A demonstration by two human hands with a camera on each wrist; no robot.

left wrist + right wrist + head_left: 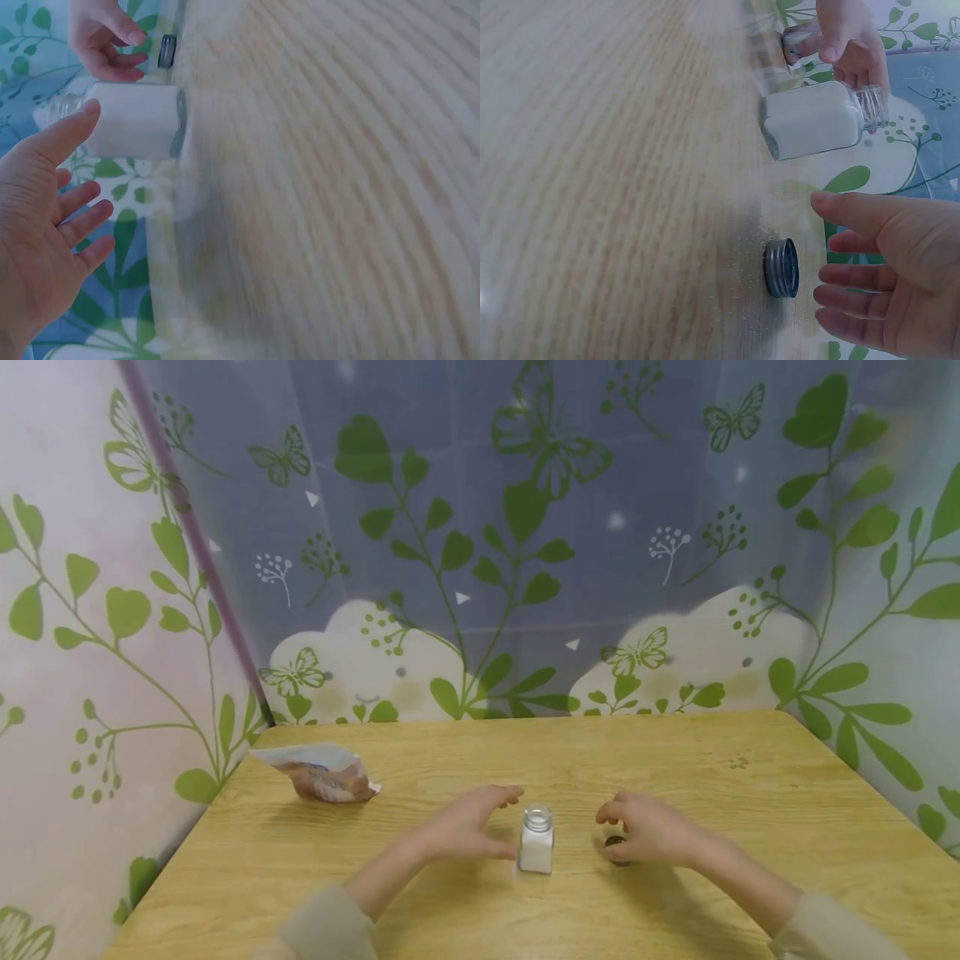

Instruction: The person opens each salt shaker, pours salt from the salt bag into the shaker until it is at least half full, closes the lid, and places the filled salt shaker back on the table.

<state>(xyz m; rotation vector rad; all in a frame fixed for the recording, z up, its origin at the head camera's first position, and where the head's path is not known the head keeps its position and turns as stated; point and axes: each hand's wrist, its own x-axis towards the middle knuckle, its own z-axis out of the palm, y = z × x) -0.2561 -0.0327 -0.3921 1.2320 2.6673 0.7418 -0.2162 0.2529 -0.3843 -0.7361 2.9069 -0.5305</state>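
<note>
A small square glass jar (537, 852) filled with white powder stands upright on the table, its threaded mouth uncovered. My left hand (468, 828) is beside the jar on its left, thumb and fingers spread apart with nothing between them; in the left wrist view the thumb overlaps the jar (139, 120), and I cannot tell if it touches. To the right, a dark metal screw lid (781, 268) lies on the table with its open side up. My right hand (660, 833) hovers just by the lid, fingers loosely bent and apart from it in the right wrist view.
A crumpled plastic bag (330, 777) with brownish contents sits at the table's left rear. Printed curtains with leaves and butterflies enclose the wooden table (480, 752) at the back and both sides. Small specks lie on the wood around the lid.
</note>
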